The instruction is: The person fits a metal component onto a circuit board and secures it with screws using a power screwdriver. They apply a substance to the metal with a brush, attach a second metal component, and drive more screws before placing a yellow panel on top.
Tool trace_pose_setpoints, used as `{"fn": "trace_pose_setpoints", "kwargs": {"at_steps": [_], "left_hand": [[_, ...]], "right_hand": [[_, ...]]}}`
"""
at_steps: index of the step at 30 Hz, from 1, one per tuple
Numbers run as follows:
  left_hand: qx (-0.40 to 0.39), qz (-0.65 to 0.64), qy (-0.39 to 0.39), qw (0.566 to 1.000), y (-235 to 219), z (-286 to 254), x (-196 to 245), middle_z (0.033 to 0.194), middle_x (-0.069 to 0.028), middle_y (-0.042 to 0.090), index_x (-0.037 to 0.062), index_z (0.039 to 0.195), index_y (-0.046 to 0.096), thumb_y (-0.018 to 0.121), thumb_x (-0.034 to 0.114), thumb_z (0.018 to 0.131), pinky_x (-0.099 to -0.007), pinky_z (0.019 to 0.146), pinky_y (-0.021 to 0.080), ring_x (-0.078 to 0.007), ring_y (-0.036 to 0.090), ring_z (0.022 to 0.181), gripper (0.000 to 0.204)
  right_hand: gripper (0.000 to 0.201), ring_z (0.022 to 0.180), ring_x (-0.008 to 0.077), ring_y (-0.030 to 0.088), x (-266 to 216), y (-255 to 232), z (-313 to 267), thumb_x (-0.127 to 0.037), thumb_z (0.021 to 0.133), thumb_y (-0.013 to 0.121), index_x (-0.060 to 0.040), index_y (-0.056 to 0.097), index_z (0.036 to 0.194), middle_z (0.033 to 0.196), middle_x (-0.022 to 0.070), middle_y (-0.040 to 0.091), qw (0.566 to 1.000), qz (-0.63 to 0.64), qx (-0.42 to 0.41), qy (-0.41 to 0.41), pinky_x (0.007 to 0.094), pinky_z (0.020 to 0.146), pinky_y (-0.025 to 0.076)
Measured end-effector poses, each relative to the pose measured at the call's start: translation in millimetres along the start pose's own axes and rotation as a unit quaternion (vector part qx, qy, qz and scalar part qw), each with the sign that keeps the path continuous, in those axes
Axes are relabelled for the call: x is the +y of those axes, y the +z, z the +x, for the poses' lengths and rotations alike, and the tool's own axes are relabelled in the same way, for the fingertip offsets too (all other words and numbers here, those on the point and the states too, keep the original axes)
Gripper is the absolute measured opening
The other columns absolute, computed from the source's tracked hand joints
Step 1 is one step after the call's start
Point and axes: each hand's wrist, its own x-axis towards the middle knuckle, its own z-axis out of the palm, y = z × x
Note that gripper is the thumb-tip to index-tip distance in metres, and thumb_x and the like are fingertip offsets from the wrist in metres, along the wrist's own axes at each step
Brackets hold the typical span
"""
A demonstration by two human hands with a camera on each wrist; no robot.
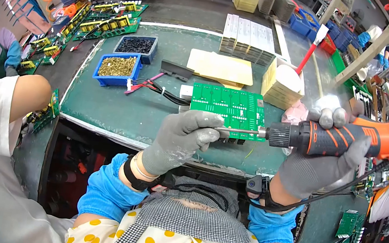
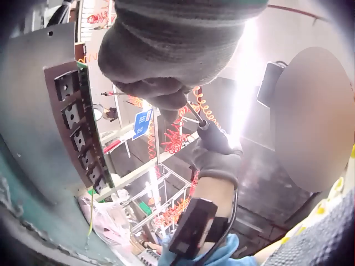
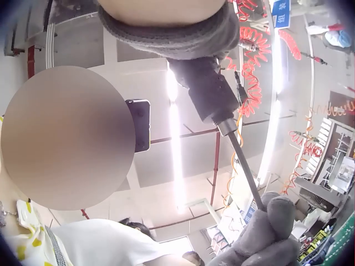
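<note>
My gloved right hand point(image 1: 318, 167) grips an orange and black power screwdriver point(image 1: 320, 139), held level above the front of the bench. Its long metal bit point(image 1: 243, 131) points left. At the bit's far end my gloved left hand point(image 1: 181, 139) pinches it between thumb and fingers; the right wrist view shows these grey fingertips point(image 3: 280, 213) around the end, hiding the tip. Behind the bit lies a green circuit board point(image 1: 227, 101) with black and red wires point(image 1: 168, 95) at its left. From the left wrist, black components point(image 2: 72, 116) show along the board's edge.
On the green bench mat point(image 1: 153, 130) stand a blue bin of brass-coloured screws point(image 1: 118, 67) and a bin of black parts point(image 1: 136, 45). Yellow card point(image 1: 220, 67), stacked metal plates point(image 1: 249, 39) and a cardboard box point(image 1: 282, 92) sit behind. Another person point(image 1: 1, 50) is at left.
</note>
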Motion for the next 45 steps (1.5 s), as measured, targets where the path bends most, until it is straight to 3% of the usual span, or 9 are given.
{"fn": "trace_pose_setpoints", "kwargs": {"at_steps": [6, 9, 12, 24, 27, 31, 36, 42, 45], "left_hand": [[0.01, -0.013, -0.029, 0.999, 0.1, 0.6, -3.2, 0.096, -0.0105, 0.073, -0.0026, 0.113, 0.067, 0.065, -0.001, 0.09, -0.0219, 0.06, 0.048, -0.0072, 0.058, 0.068, 0.023], [-0.015, 0.147, 0.112, 0.983, 1.3, 4.2, -12.2, 0.095, -0.0092, 0.074, -0.0034, 0.113, 0.067, 0.065, 0.002, 0.092, -0.0217, 0.06, 0.049, -0.0069, 0.058, 0.068, 0.022], [-0.005, 0.111, -0.005, 0.994, 4.0, 7.0, -4.0, 0.095, -0.0082, 0.074, -0.0038, 0.113, 0.066, 0.065, 0.004, 0.092, -0.021, 0.061, 0.049, -0.0064, 0.058, 0.068, 0.023], [-0.022, 0.043, -0.086, 0.995, 2.2, 7.7, -3.5, 0.093, -0.007, 0.074, -0.0011, 0.114, 0.068, 0.065, 0.004, 0.092, -0.0194, 0.058, 0.047, -0.0023, 0.056, 0.067, 0.023], [-0.003, 0.161, -0.073, 0.984, 6.9, 6.4, -0.3, 0.091, -0.008, 0.074, 0.0002, 0.111, 0.068, 0.067, 0.006, 0.091, -0.0234, 0.06, 0.051, -0.0079, 0.063, 0.068, 0.021], [0.012, 0.286, 0.071, 0.956, 8.3, 6.9, -6.4, 0.089, -0.0088, 0.074, -0.0016, 0.106, 0.069, 0.069, 0.001, 0.088, -0.0233, 0.062, 0.051, -0.0096, 0.064, 0.07, 0.019], [0.008, 0.354, 0.148, 0.923, 4.5, 9.2, -7.1, 0.089, -0.0128, 0.074, -0.001, 0.104, 0.069, 0.071, 0.003, 0.086, -0.0277, 0.069, 0.055, -0.0179, 0.072, 0.08, 0.018], [-0.028, 0.356, 0.112, 0.927, -2.7, 13.2, -9.9, 0.092, -0.0128, 0.074, 0.0001, 0.119, 0.064, 0.071, 0.005, 0.087, -0.0277, 0.069, 0.055, -0.0151, 0.07, 0.077, 0.034], [-0.023, 0.323, -0.011, 0.946, -3.4, 16.2, 3.6, 0.084, -0.0083, 0.07, 0.001, 0.135, 0.053, 0.071, 0.004, 0.086, -0.0248, 0.068, 0.051, -0.0093, 0.062, 0.072, 0.052]], "right_hand": [[0.061, 0.079, 0.0185, 0.059, 7.9, -20.4, 0.9, -0.05, 0.091, 0.064, -0.0067, 0.047, 0.13, 0.092, 0.0068, 0.06, 0.998, 0.049, -0.026, 0.008, 0.0391, 0.082, 0.051], [0.064, 0.079, 0.0178, 0.058, 6.6, -12.8, -3.8, -0.051, 0.091, 0.064, -0.0075, 0.045, 0.134, 0.092, 0.0061, 0.059, 0.999, 0.031, -0.017, -0.002, 0.0386, 0.08, 0.051], [0.066, 0.078, 0.0167, 0.056, 7.5, -13.4, -4.5, -0.051, 0.091, 0.064, -0.007, 0.044, 0.135, 0.092, 0.0052, 0.058, 1.0, 0.016, -0.01, -0.021, 0.0385, 0.077, 0.049], [0.068, 0.074, 0.0165, 0.055, 2.3, -13.5, -5.8, -0.046, 0.09, 0.064, 0.0019, 0.044, 0.134, 0.09, 0.0073, 0.055, 0.998, 0.011, -0.021, -0.057, 0.0358, 0.074, 0.05], [0.068, 0.077, 0.0169, 0.056, 3.3, -12.7, -9.6, -0.043, 0.09, 0.064, 0.0035, 0.044, 0.136, 0.089, 0.0087, 0.054, 0.998, 0.025, -0.02, -0.045, 0.0345, 0.073, 0.052], [0.076, 0.076, 0.0148, 0.054, 5.0, -14.9, -11.8, -0.054, 0.09, 0.06, -0.0058, 0.035, 0.143, 0.091, 0.0038, 0.056, 0.998, -0.053, -0.013, -0.044, 0.04, 0.077, 0.05], [0.068, 0.077, 0.0164, 0.057, 6.4, -14.4, -13.2, -0.047, 0.092, 0.06, -0.0025, 0.039, 0.139, 0.091, 0.0071, 0.057, 0.999, -0.031, -0.003, -0.044, 0.0379, 0.075, 0.053], [0.063, 0.08, 0.0167, 0.058, 13.5, -18.5, -9.8, -0.044, 0.092, 0.062, -0.0009, 0.043, 0.134, 0.093, 0.009, 0.056, 0.999, 0.002, -0.016, -0.037, 0.0365, 0.077, 0.053], [0.065, 0.079, 0.0163, 0.057, 13.9, -23.7, -0.3, -0.051, 0.092, 0.061, -0.0047, 0.043, 0.135, 0.093, 0.0064, 0.057, 0.999, 0.013, -0.005, -0.039, 0.0393, 0.08, 0.051]]}}
